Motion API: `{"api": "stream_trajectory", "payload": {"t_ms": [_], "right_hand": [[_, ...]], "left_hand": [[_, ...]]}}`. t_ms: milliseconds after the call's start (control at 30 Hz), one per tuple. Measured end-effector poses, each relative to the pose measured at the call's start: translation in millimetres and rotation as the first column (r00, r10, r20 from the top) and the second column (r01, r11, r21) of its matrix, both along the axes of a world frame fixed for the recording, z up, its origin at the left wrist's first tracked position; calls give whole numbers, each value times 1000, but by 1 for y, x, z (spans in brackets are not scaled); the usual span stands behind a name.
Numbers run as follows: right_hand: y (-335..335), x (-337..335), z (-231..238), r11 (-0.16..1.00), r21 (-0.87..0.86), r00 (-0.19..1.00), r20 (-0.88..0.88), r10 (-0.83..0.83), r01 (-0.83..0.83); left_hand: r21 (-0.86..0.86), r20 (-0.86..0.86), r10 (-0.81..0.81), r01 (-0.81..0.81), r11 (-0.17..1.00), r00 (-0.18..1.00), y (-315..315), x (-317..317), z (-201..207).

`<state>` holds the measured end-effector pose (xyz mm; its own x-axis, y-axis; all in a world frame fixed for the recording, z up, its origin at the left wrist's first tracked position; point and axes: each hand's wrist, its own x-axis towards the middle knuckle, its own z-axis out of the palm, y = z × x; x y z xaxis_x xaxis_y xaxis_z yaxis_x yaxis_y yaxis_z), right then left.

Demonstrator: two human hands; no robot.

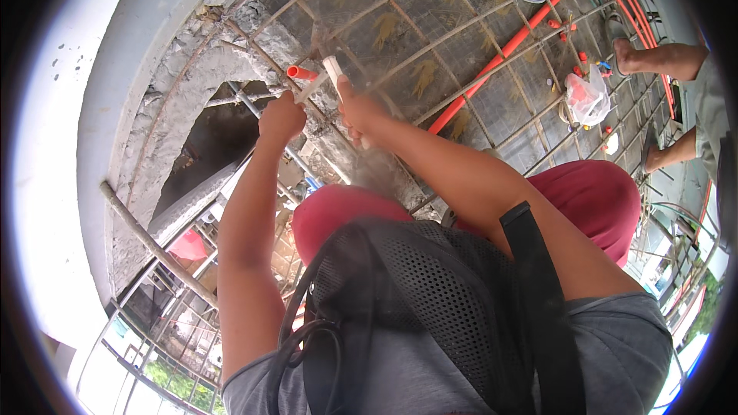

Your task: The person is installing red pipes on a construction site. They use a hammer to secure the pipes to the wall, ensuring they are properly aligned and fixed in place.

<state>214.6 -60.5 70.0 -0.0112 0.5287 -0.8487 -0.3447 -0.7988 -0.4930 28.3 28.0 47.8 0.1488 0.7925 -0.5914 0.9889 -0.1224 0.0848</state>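
My left hand [283, 117] is closed at the broken concrete edge, and a thin pale strip [311, 87] sticks out of its fingers, slanting up to the right. Beside it, my right hand [361, 111] is wrapped around a pale, thick stick [332, 69] whose top end points away from me. What the stick's lower end looks like is hidden by the hand and blur. An orange pipe stub [302, 73] rises just beyond my left hand, near the strip.
A rebar grid [446, 61] covers the dark deck ahead, crossed by a long orange pipe [503, 58]. To the left, a jagged opening [211, 146] drops below. Another person's legs [669, 60] and a plastic bag [588, 97] are at right. Scaffold poles [157, 246] stand lower left.
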Motion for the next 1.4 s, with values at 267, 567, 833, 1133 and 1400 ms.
{"api": "stream_trajectory", "payload": {"t_ms": [267, 567, 833, 1133, 1400], "right_hand": [[-6, -7, -9, 974, -194, 951, -260, -169, 120], [3, -3, -5, 976, -200, 964, -233, -131, 85], [-1, 5, -19, 994, -70, 994, -66, -92, 88], [-3, -3, -17, 990, -120, 986, -143, -87, 70], [16, 28, -19, 985, -170, 951, -306, -30, -24]], "left_hand": [[29, -10, -17, 18, 999, 1000, 5, 3, -2], [-18, -55, -29, 28, 999, 998, 6, 10, 4], [-37, -66, -28, 25, 999, 997, 13, 8, 1], [-52, -61, -52, 48, 997, 997, 16, 3, -3], [-80, -110, -130, 121, 989, 985, 22, 27, 30]]}}
